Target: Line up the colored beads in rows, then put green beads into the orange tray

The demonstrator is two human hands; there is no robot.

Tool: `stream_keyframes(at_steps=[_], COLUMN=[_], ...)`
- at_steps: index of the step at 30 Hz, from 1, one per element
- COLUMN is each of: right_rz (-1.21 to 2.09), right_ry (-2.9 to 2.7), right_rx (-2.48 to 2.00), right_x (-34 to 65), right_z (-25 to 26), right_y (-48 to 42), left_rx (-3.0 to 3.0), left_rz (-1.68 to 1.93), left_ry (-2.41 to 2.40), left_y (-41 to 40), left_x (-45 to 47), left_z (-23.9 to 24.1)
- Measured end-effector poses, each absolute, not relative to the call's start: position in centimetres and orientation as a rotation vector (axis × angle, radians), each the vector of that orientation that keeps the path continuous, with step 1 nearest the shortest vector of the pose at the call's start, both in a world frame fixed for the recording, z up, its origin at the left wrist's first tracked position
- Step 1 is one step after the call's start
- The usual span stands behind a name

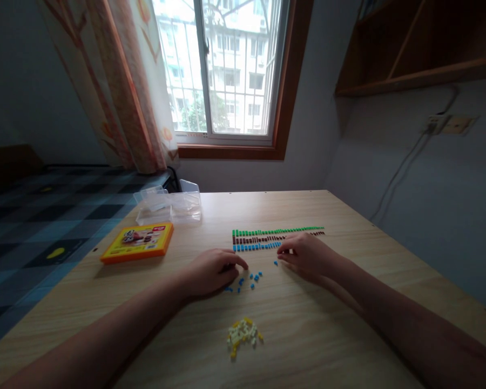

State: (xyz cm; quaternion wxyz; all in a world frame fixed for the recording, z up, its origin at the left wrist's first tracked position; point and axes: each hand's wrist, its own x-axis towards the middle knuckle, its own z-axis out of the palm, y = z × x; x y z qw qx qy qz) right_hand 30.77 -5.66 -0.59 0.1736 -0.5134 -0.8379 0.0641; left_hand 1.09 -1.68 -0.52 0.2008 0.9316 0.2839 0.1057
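Observation:
Small blue building bricks (251,276) lie scattered between my hands. My left hand (213,272) rests on the table just left of them, its index finger stretched out and touching down near the loose pieces; the other fingers curl partly out of sight. At the right end of the blue brick row (251,248), my right hand (303,253) has thumb and index finger pinched together; anything between the tips is hidden. One loose blue brick (276,262) lies just below those fingertips. Behind the blue row run a brown brick row (259,239) and a green brick row (267,232), the brown one partly covered by my right hand.
A pile of cream and yellow bricks (244,334) lies near the front of the wooden table (328,346). An orange-yellow box (137,243) and clear plastic containers (168,208) stand at the left. A bed (65,216) adjoins the left side, and a wall the right.

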Motion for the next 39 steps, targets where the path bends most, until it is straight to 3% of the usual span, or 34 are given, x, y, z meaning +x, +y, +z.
stream_keyframes(at_steps=[17, 39], right_rz=[0.141, 0.392], right_ry=[-2.441, -2.616], right_rx=[-1.445, -1.291], right_x=[33.3, 32.9], right_z=[0.7, 0.8], right_y=[-5.2, -5.5], left_rx=[2.582, 2.593], left_rz=[0.312, 0.281], left_ry=[0.797, 0.821], left_y=[-1.8, -1.8], left_x=[1.1, 1.1], left_z=[-0.4, -0.5])
